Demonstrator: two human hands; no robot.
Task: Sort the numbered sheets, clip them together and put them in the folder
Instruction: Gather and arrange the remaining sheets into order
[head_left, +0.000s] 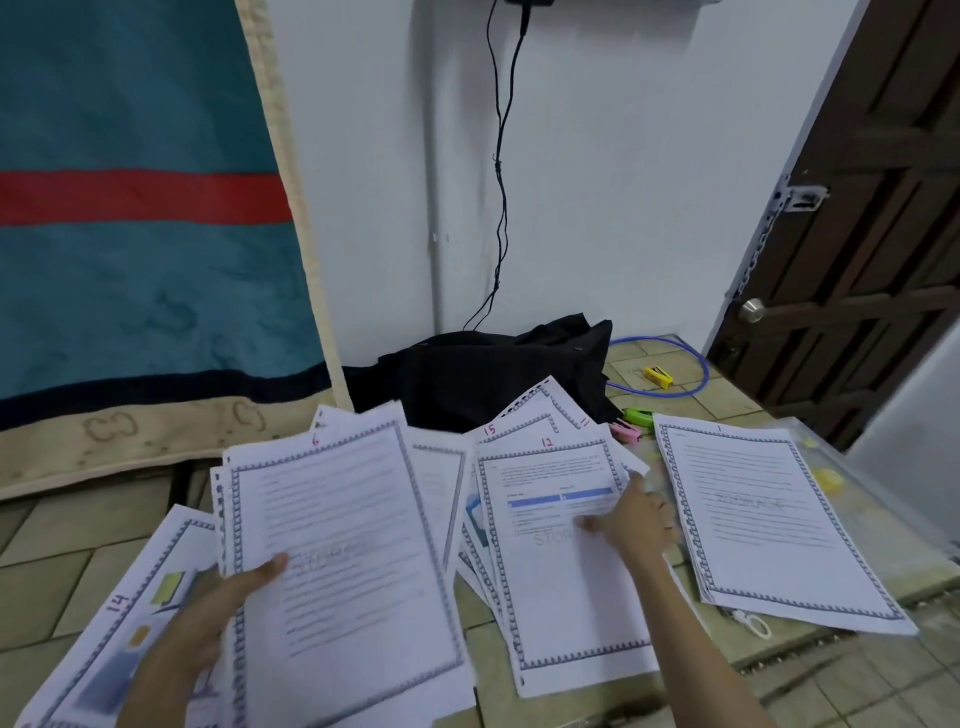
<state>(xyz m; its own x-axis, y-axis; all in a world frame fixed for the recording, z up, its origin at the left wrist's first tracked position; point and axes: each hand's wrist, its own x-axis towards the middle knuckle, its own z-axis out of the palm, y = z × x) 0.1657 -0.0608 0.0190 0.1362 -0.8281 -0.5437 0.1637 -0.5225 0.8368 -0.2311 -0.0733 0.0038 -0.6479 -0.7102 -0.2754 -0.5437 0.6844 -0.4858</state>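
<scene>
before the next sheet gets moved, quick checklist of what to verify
1. Left hand has a firm hold on the sheet numbered 6: ok, thumb on top.
2. Right hand is on the sheet numbered 12: ok, at its right edge.
3. Sheet numbered 1 is set apart to the right: ok.
4. Numbers readable on every loose sheet: not ok, several covered.
5. Clips within reach: cannot tell.
6. Folder located: cannot tell.

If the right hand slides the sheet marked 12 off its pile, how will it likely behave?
The sheet marked 12 looks like thin paper, so it would probably flop and bend. It lies on other loose sheets, so it likely slides easily and may drag those along. The right hand rests at its edge, which could crease.
</scene>
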